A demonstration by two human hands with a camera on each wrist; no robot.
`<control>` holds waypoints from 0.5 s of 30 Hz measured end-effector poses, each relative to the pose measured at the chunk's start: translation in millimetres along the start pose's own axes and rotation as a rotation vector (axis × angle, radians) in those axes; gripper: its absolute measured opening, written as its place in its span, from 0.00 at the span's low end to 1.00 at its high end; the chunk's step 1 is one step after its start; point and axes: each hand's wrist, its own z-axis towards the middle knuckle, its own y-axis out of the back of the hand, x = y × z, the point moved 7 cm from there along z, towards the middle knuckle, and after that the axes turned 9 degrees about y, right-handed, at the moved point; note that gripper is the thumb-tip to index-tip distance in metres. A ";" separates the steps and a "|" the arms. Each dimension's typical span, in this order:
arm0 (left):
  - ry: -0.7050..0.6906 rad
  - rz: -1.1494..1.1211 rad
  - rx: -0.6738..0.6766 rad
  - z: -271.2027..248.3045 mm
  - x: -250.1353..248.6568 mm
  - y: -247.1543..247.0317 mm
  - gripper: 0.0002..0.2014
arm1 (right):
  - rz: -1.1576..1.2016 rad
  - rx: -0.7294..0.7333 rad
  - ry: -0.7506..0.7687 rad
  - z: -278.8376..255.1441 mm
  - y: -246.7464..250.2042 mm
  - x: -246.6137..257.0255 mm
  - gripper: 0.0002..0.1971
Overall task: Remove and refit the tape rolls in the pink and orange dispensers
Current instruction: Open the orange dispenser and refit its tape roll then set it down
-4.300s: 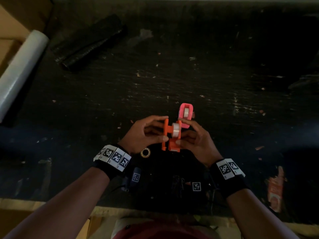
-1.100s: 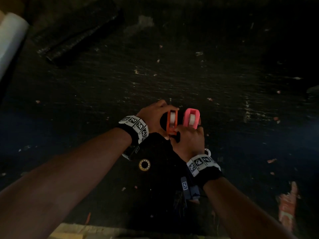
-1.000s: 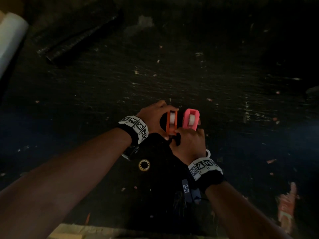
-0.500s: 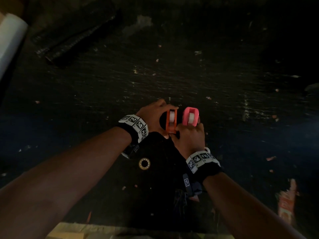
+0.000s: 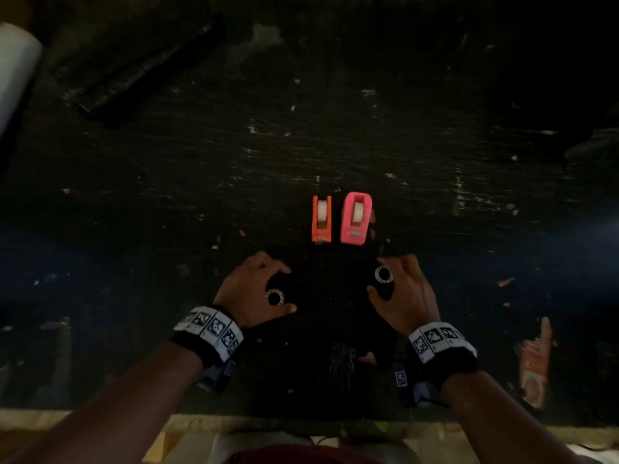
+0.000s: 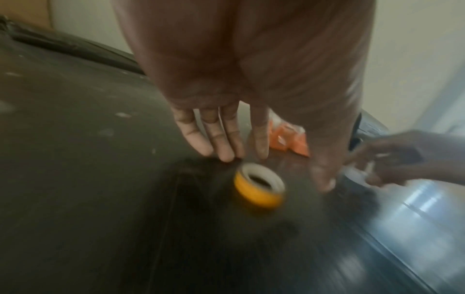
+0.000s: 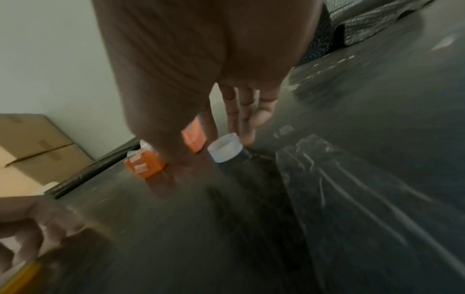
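The orange dispenser [image 5: 322, 218] and the pink dispenser [image 5: 356, 218] stand side by side on the black table [image 5: 167, 212], each with a pale tape roll in it. Nearer me, my left hand [image 5: 248, 289] hovers over a loose yellow tape roll [image 5: 274, 297]. In the left wrist view its fingers [image 6: 221, 139] are straight above that yellow roll [image 6: 259, 189], not holding it. My right hand [image 5: 402, 293] is spread beside a loose white roll [image 5: 383, 273]. Its fingers [image 7: 247, 119] are straight, just behind the white roll [image 7: 225, 148].
A white film roll [image 5: 16, 72] and a black rolled bag [image 5: 144, 72] lie at the far left. An orange-red packet [image 5: 532, 363] lies at the right near the table's front edge [image 5: 301, 426]. Cardboard boxes [image 7: 32, 143] stand beyond the table.
Both hands have let go of the dispensers and drawn back towards me, over the two loose rolls. The orange and pink dispensers now stand alone side by side.
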 end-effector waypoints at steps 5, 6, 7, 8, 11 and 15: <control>0.030 -0.046 -0.081 -7.8 6.4 -4.4 0.19 | 0.024 0.060 0.073 6.4 -10.6 29.1 0.16; 0.039 -0.076 -0.114 -5.9 8.6 0.7 0.19 | 0.026 0.062 0.115 9.6 -12.7 43.0 0.16; 0.051 -0.102 -0.147 -4.0 10.2 8.1 0.19 | 0.030 0.063 0.165 13.5 -15.0 59.0 0.16; 0.062 -0.117 -0.178 -0.4 11.9 15.8 0.19 | 0.040 0.061 0.221 18.8 -17.6 75.6 0.17; 0.118 -0.078 -0.235 14.4 16.5 40.3 0.20 | 0.032 0.085 0.329 39.0 -30.1 125.2 0.17; 0.128 -0.012 -0.290 33.8 21.8 60.7 0.18 | -0.003 0.178 0.354 67.4 -52.6 168.2 0.19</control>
